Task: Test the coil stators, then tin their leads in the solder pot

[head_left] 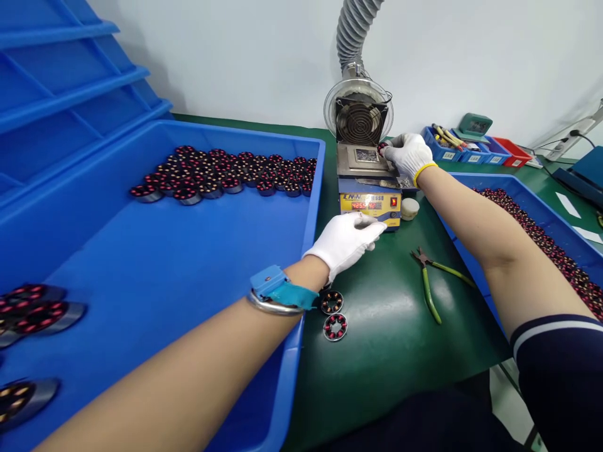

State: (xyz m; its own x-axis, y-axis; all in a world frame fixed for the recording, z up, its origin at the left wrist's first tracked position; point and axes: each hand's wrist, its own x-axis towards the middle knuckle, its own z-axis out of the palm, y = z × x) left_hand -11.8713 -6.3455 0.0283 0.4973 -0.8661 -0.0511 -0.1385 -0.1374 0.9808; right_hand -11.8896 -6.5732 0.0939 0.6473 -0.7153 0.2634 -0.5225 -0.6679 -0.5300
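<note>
In a white glove with a yellow cuff, my right hand (409,154) pinches a small round motor stator (382,148) with dark red windings. It holds the stator at the right edge of the solder pot (366,155), whose square bath looks silvery. My left hand (347,242), also gloved, hovers before the pot's yellow control panel (360,202) with its lit red digits. Its fingers are loosely bent and stretched to the right, with nothing visible in them. Below that hand, a stator with copper-coloured windings (332,302) and one with red windings (335,328) lie on the green table.
A large blue tray (226,232) on the left holds many stators. Another blue tray (464,182) of small wound parts stands right. Green-handled cutters (428,282) lie between. Behind the pot are a fan (360,122) and grey duct (355,31). Small bins (443,150) line the wall.
</note>
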